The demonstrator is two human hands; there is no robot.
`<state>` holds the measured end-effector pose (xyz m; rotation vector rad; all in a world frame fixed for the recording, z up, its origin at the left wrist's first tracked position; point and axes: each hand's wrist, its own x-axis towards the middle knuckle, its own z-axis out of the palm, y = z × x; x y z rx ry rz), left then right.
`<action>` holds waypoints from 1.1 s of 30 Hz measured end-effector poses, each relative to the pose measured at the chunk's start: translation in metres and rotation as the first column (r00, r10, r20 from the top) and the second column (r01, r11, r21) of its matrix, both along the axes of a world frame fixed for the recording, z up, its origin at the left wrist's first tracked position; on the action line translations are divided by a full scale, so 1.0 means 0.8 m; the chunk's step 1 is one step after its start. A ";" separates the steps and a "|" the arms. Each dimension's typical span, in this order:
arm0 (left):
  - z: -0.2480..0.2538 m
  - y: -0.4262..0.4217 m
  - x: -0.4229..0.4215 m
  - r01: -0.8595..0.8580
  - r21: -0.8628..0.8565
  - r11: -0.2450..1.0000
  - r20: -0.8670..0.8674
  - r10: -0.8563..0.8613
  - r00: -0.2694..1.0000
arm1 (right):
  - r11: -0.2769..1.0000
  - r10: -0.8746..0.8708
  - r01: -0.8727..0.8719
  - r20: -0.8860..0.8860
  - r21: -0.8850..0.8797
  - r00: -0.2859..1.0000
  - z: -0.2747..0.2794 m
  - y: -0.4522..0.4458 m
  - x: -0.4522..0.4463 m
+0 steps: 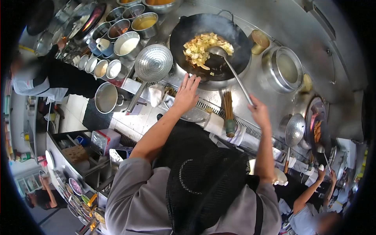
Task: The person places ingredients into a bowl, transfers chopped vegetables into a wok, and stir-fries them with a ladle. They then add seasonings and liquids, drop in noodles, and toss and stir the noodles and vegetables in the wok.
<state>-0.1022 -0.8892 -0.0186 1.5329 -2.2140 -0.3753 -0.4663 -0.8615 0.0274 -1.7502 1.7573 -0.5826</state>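
My right hand [258,112] is wrapped round the end of a long metal ladle [237,78]. The ladle's bowl rests among pale yellow chopped pieces that look like cabbage [197,47], inside a dark, steaming wok [181,35]. My left hand [187,94] is held out by the wok's near rim, fingers stretched and apart, with nothing in it; whether the fingertips touch the rim I cannot tell. Left of the wok lies a large perforated strainer [153,63], its handle pointing toward me. A bamboo brush [228,113] lies between my two hands.
Metal pots of sauce [145,22] and several small seasoning bowls [114,69] crowd the left. At right are a round steel pot [282,68], another strainer [294,130] and a second wok [316,121]. Other people stand at far left, lower left and lower right.
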 end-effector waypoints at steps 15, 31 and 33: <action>0.027 0.014 0.018 0.055 0.303 0.951 -0.054 -0.041 0.998 | 0.979 -0.155 0.089 0.388 0.183 0.909 -0.035 -0.090 0.160; 0.014 0.079 0.097 -0.020 0.178 0.984 -0.386 0.089 0.918 | 0.978 0.180 -0.205 -0.346 -0.036 0.921 0.003 -0.053 0.061; 0.013 0.089 0.114 -0.053 0.169 0.984 -0.397 0.117 0.910 | 0.983 0.138 -0.177 -0.420 -0.055 0.897 0.021 -0.026 0.032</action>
